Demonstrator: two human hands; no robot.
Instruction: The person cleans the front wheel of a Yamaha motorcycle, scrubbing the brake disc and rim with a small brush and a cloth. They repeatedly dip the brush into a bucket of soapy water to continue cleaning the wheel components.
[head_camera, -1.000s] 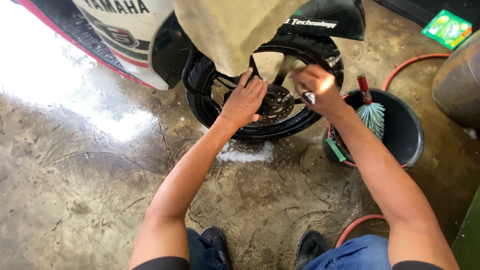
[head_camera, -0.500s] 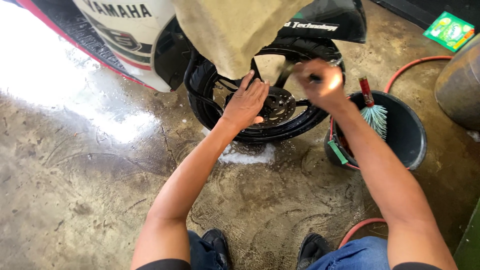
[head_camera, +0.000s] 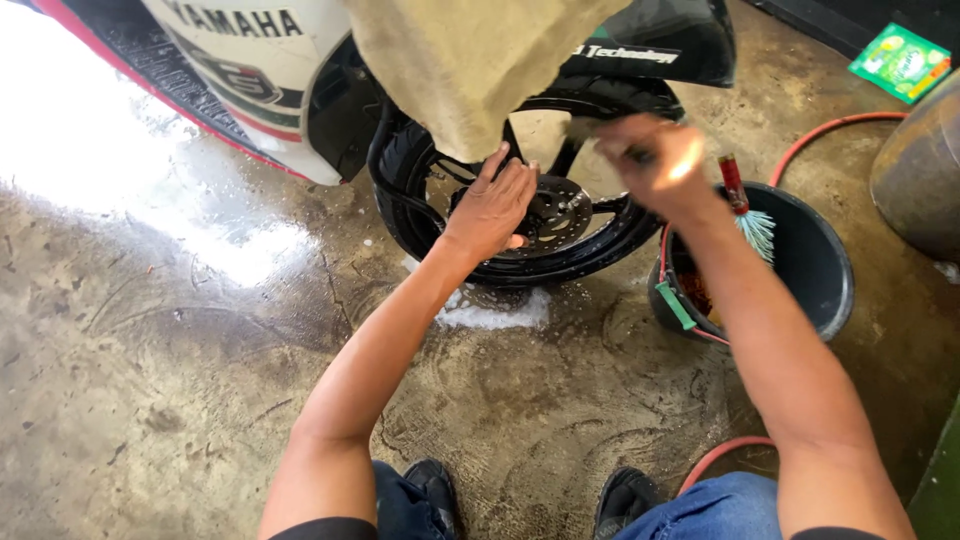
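A motorcycle's black front wheel (head_camera: 420, 215) with a perforated brake disc (head_camera: 560, 215) stands on the wet concrete. My left hand (head_camera: 492, 203) rests flat on the wheel's hub beside the disc, fingers spread. My right hand (head_camera: 655, 160) is blurred at the wheel's upper right, closed around a small dark-handled scrubbing tool that is mostly hidden. A tan cloth (head_camera: 470, 70) hangs over the top of the wheel, below the black fender (head_camera: 660, 45).
A black bucket (head_camera: 820, 270) with a red-handled teal brush (head_camera: 745, 205) stands right of the wheel. A red hose (head_camera: 830, 130) curves behind it. White foam (head_camera: 495, 312) lies under the tyre. A green packet (head_camera: 900, 62) lies far right. My shoes (head_camera: 430, 495) are below.
My right hand has moved up and to the right along the wheel's rim, still scrubbing. My left hand has stayed on the hub.
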